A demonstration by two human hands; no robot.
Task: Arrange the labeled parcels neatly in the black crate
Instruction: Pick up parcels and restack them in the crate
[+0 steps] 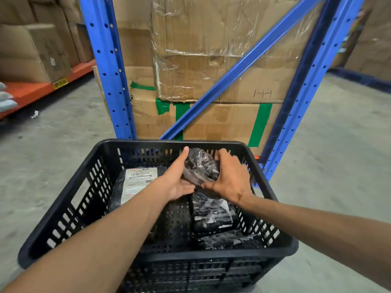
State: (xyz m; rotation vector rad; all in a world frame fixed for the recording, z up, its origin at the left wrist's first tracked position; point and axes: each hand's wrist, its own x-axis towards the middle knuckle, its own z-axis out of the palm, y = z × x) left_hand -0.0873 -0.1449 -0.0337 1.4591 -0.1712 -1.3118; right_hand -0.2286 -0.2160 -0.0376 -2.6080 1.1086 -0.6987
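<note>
both hands, left [178, 182] and right [229, 181], clasp a black parcel [201, 166] over the crate's [63, 220] far right corner, probably to lower it beside the labeled pack [135, 182] (three packs already lie inside the crate).

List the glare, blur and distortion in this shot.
Head view: wide-angle bending bows the blue rack posts outward; glare streaks the plastic wrap on the boxes and the held parcel; the frame's left edge smears, and the label text is too soft to read.
</note>
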